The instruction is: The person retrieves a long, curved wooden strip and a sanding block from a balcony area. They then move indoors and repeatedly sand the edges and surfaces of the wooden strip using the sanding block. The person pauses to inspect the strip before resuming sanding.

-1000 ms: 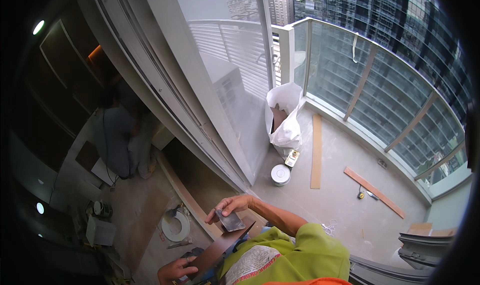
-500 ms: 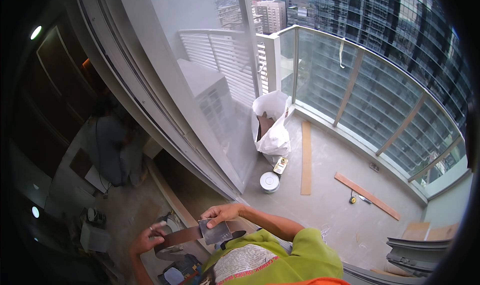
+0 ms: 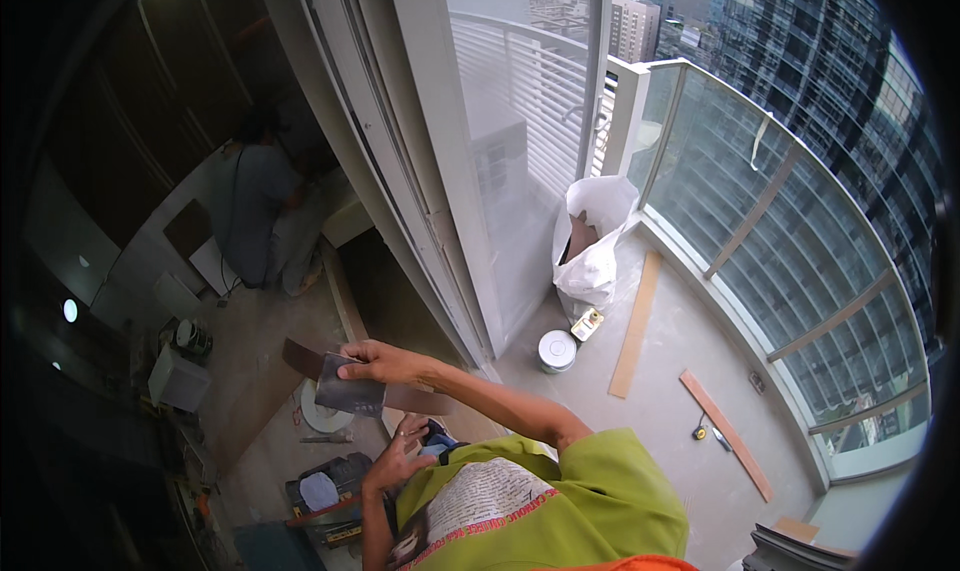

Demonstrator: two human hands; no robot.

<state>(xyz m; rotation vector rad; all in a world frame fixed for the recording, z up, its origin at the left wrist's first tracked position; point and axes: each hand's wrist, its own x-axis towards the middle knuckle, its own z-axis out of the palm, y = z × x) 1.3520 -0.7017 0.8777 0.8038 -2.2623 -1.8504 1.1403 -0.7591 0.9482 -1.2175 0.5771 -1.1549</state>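
Observation:
My right hand (image 3: 375,363) is stretched out in front of me and shut on a grey sanding pad (image 3: 350,396), pressing it against a long dark wooden strip (image 3: 300,359). The strip runs from upper left down to the right, past my forearm. My left hand (image 3: 395,458) is lower, just under the strip's near end, with its fingers apart and nothing seen in it. A small blue item (image 3: 437,436) shows beside it, against my green shirt.
Another person (image 3: 255,216) crouches inside the room at the left. A sliding door frame (image 3: 440,231) divides room and balcony. On the balcony lie a white bag (image 3: 592,241), a white can (image 3: 557,352), two planks (image 3: 634,326) and a glass railing (image 3: 800,271). A tool tray (image 3: 325,496) sits below.
My left hand has let go of the strip's far end and dropped toward my chest. My right hand with the pad has slid outward along the strip.

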